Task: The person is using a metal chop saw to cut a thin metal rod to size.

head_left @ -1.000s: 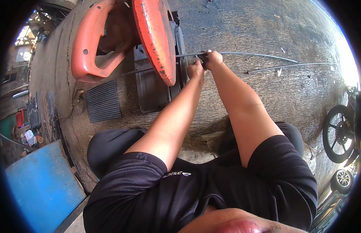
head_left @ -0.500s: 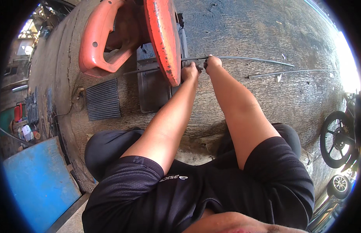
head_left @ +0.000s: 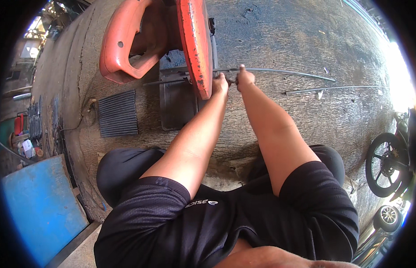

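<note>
An orange cut-off saw (head_left: 196, 49) with a chipped blade guard and a loop handle stands in front of me on a dark metal base (head_left: 176, 109). A long thin metal rod (head_left: 288, 70) runs across the base under the guard, its short end out on the left and its long end to the right. Just right of the guard, my left hand (head_left: 220, 84) is closed beside the saw's clamp; what it grips is hidden. My right hand (head_left: 246, 79) is closed round the dark clamp handle (head_left: 234, 81), thumb pointing up.
Several cut rods (head_left: 118, 113) lie in a neat row left of the base. Another long rod (head_left: 333, 89) lies at the right. A blue board (head_left: 42, 205) is at lower left, with more rods (head_left: 35, 118) beyond it. A motorcycle wheel (head_left: 386, 165) stands at the right edge.
My right hand has turned on the clamp handle, and its thumb now points up. My left hand stays by the clamp. The whole view has shifted slightly.
</note>
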Tool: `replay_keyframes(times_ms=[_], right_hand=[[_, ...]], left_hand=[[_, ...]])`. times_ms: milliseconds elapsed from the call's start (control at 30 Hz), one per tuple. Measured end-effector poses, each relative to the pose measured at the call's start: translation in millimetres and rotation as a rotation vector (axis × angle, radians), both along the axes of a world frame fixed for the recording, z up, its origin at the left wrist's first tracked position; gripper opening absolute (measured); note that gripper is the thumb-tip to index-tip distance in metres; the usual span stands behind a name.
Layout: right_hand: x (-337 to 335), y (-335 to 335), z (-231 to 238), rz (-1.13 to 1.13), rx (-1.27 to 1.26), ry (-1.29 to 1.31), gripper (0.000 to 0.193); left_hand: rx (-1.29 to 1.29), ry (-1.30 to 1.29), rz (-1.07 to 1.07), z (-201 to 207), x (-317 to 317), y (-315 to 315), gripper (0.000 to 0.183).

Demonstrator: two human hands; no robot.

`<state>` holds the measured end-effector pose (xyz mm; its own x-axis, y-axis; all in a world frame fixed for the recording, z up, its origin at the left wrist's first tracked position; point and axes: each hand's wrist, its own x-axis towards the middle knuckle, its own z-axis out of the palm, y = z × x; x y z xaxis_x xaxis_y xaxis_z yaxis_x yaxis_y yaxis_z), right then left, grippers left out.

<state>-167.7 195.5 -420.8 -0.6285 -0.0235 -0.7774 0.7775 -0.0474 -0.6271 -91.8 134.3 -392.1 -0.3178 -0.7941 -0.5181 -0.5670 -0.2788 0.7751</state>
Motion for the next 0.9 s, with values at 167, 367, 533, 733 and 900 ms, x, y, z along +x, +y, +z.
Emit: replay_keyframes(times_ms=[167,367,533,733,900], right_hand=[[-11.9,-0.1,-13.4,-0.144,0.134,-0.077,0.042],[15.9,-18.6,-4.9,0.173,0.25,0.011,0.044],[10.6,-15.9,1.9,-0.269,0.064,-0.078,0.05],[16.3,-22.1,-3.9,-0.212,-0.124,-0.153,0.024],[23.0,-28.2,-6.6,-0.201,-0.132,-0.143,0.026]], left_hand=[[0.07,-0.014,-0.146,-23.7,1.8,-6.0,0.055],[-0.102,0.11,0.019,-4.6,1.9,3.6,0.044],[-0.092,0.035,-0.057,32.0,17.7,5.0,0.044],[-0.084,0.102,0.009,34.8,16.4,7.2,0.052],[-0.259,-0.137,-0.04,29.9,17.1,-4.9,0.056]])
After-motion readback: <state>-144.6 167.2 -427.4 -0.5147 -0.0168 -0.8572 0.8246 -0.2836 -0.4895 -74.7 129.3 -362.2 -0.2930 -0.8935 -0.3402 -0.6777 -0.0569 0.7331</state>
